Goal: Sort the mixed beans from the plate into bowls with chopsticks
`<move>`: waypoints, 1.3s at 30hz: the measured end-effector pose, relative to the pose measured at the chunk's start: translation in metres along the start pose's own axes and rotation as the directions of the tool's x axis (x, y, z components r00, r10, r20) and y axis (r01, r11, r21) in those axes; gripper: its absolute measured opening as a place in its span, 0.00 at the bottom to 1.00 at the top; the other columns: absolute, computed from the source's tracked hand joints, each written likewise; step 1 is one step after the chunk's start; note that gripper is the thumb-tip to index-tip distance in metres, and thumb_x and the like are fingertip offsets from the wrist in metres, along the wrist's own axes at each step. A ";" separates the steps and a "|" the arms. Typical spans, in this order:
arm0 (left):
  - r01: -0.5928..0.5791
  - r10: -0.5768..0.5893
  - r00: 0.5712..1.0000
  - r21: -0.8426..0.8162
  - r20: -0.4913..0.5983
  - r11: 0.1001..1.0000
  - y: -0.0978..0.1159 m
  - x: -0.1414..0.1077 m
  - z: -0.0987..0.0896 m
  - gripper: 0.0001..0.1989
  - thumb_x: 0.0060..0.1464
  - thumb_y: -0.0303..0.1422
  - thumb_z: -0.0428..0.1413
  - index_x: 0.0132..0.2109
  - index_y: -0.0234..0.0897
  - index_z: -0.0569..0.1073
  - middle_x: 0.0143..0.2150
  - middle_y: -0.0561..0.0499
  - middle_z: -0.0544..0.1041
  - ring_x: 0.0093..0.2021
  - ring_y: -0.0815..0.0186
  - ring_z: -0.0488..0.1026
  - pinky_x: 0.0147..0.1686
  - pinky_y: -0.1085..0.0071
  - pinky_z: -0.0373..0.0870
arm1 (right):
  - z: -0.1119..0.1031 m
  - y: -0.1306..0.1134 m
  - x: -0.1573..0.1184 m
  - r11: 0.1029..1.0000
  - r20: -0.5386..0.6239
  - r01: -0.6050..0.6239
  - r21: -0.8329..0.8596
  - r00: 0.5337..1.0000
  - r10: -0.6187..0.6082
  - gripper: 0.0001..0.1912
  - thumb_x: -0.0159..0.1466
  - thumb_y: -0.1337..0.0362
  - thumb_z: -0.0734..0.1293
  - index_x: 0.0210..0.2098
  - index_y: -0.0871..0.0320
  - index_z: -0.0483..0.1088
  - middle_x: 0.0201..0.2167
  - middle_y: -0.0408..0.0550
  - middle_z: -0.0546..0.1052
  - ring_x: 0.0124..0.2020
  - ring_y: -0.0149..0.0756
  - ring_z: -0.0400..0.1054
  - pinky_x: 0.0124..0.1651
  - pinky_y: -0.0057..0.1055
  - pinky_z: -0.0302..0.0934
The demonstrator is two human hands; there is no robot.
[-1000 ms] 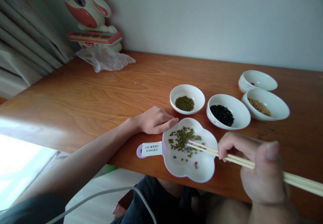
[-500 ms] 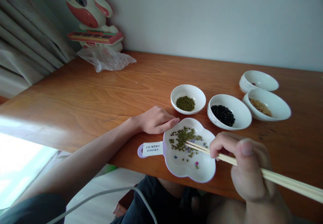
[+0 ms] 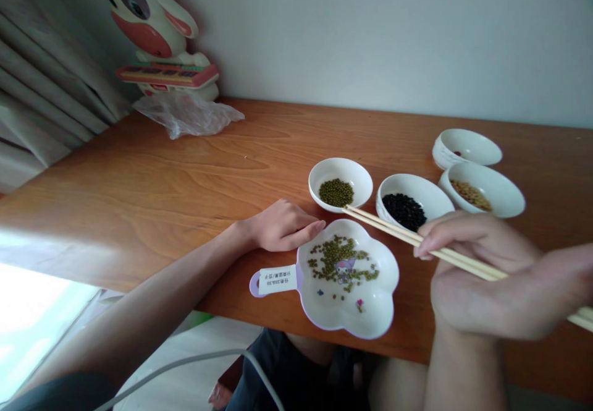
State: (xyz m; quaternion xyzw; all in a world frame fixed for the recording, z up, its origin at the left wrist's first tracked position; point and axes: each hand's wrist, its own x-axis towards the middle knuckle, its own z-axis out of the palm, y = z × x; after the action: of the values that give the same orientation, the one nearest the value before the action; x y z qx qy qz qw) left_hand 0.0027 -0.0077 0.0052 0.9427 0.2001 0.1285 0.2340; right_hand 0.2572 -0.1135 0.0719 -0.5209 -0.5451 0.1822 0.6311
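My right hand (image 3: pixel 482 269) is closed round a pair of wooden chopsticks (image 3: pixel 384 225). Their tips are at the near rim of a white bowl (image 3: pixel 364 185) of green mung beans (image 3: pixel 336 193); whether a bean sits between them I cannot make out. Below lies a white flower-shaped dish (image 3: pixel 370 312) with a purple rim and a labelled handle (image 3: pixel 277 279). Loose mung beans (image 3: pixel 333 253) are scattered over its upper part. My left hand (image 3: pixel 287 225) rests on the table with curled fingers, its thumb at the dish's upper left rim.
Right of the mung bean bowl stands a bowl of black beans (image 3: pixel 404 212). Behind it are a bowl of yellowish beans (image 3: pixel 470 194) and another white bowl (image 3: pixel 477 145). A plastic bag (image 3: pixel 188 114) and a cow-shaped toy keyboard (image 3: pixel 169 76) are at the back left. A grey cable (image 3: pixel 194 358) crosses below.
My right hand has lifted the chopsticks from the beans in the dish up to the mung bean bowl's near rim. My left hand stays at the dish. The view has shifted slightly.
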 end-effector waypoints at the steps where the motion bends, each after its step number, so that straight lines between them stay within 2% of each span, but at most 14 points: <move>1: -0.004 0.004 1.000 0.001 0.000 1.000 -0.001 0.000 0.001 0.24 0.78 0.38 0.41 0.32 0.38 0.69 0.27 0.51 0.74 0.26 0.67 0.70 0.31 0.68 0.63 | 0.006 -0.001 0.003 1.000 -0.024 -0.006 0.019 1.000 0.007 0.44 0.78 0.43 0.41 0.19 0.53 0.70 0.17 0.48 0.72 0.22 0.39 0.69 0.29 0.38 0.61; 3: -0.012 0.012 1.000 -0.003 0.001 1.000 -0.001 0.000 0.001 0.24 0.78 0.37 0.41 0.32 0.38 0.69 0.27 0.50 0.75 0.27 0.67 0.70 0.31 0.68 0.63 | 0.013 0.000 0.007 0.998 -0.008 -0.038 0.047 0.999 0.039 0.43 0.78 0.41 0.42 0.20 0.53 0.71 0.18 0.49 0.73 0.24 0.40 0.70 0.29 0.38 0.61; 5: -0.017 0.017 1.000 -0.012 -0.004 1.000 -0.001 0.000 0.001 0.23 0.78 0.37 0.42 0.32 0.38 0.69 0.27 0.51 0.75 0.27 0.67 0.70 0.31 0.68 0.63 | 0.011 0.005 0.007 0.995 0.062 -0.081 0.057 0.995 0.078 0.43 0.75 0.35 0.46 0.22 0.53 0.73 0.19 0.50 0.74 0.26 0.42 0.71 0.29 0.38 0.61; 9: -0.021 0.020 1.000 -0.022 -0.018 1.000 -0.001 0.000 0.001 0.23 0.78 0.37 0.43 0.32 0.38 0.68 0.27 0.51 0.74 0.26 0.67 0.69 0.31 0.68 0.62 | -0.015 0.018 0.004 0.995 0.208 -0.099 0.015 0.974 0.094 0.44 0.71 0.30 0.47 0.22 0.52 0.75 0.20 0.53 0.75 0.25 0.44 0.71 0.26 0.39 0.60; 12: -0.034 0.033 0.999 -0.025 -0.026 0.999 -0.002 0.000 0.001 0.23 0.78 0.37 0.43 0.32 0.38 0.69 0.27 0.51 0.74 0.26 0.67 0.70 0.31 0.68 0.63 | -0.033 0.021 0.001 0.997 0.297 -0.081 -0.020 0.951 0.083 0.44 0.72 0.31 0.46 0.21 0.51 0.75 0.20 0.52 0.75 0.24 0.44 0.70 0.26 0.40 0.57; 15: -0.030 0.030 0.999 -0.008 -0.025 1.000 -0.002 0.000 0.001 0.24 0.78 0.38 0.42 0.32 0.38 0.69 0.27 0.50 0.75 0.27 0.67 0.70 0.31 0.68 0.63 | -0.043 0.021 -0.004 0.996 0.398 -0.065 -0.061 0.913 0.084 0.43 0.72 0.31 0.45 0.22 0.51 0.74 0.20 0.50 0.74 0.25 0.42 0.68 0.26 0.39 0.55; 22: -0.026 0.026 1.000 0.003 -0.015 1.000 -0.002 0.000 0.001 0.24 0.78 0.37 0.42 0.32 0.38 0.68 0.27 0.50 0.74 0.27 0.67 0.70 0.31 0.69 0.63 | -0.042 0.023 -0.014 0.995 0.572 -0.077 -0.070 0.814 0.103 0.40 0.75 0.36 0.44 0.27 0.53 0.72 0.23 0.46 0.74 0.26 0.38 0.66 0.31 0.36 0.56; 26: -0.031 0.030 0.999 -0.005 -0.015 1.000 -0.002 0.000 0.001 0.23 0.78 0.37 0.42 0.32 0.38 0.68 0.27 0.51 0.74 0.27 0.67 0.70 0.32 0.68 0.62 | -0.036 0.020 -0.014 0.996 0.602 -0.057 -0.072 0.794 0.089 0.38 0.76 0.38 0.45 0.27 0.53 0.71 0.22 0.46 0.73 0.24 0.37 0.65 0.30 0.37 0.55; 35: -0.034 0.034 0.999 -0.003 -0.027 0.999 -0.002 0.000 0.001 0.24 0.78 0.37 0.42 0.32 0.38 0.69 0.27 0.50 0.75 0.27 0.67 0.70 0.31 0.68 0.62 | -0.031 0.019 -0.014 0.996 0.580 0.006 -0.088 0.814 0.046 0.36 0.79 0.43 0.46 0.27 0.54 0.71 0.22 0.44 0.73 0.24 0.35 0.67 0.29 0.35 0.56; 39: -0.034 0.034 0.999 -0.009 -0.029 0.999 -0.001 0.000 0.001 0.24 0.78 0.38 0.42 0.32 0.38 0.70 0.27 0.50 0.75 0.27 0.67 0.71 0.30 0.68 0.62 | -0.028 0.018 -0.014 0.995 0.577 0.022 -0.093 0.816 0.036 0.37 0.79 0.43 0.45 0.27 0.54 0.71 0.21 0.43 0.71 0.23 0.33 0.65 0.28 0.34 0.55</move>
State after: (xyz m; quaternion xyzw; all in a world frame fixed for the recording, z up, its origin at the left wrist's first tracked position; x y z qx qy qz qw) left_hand 0.0026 -0.0068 0.0038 0.9429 0.1866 0.1471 0.2335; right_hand 0.2831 -0.1302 0.0537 -0.4726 -0.7170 0.3079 0.4096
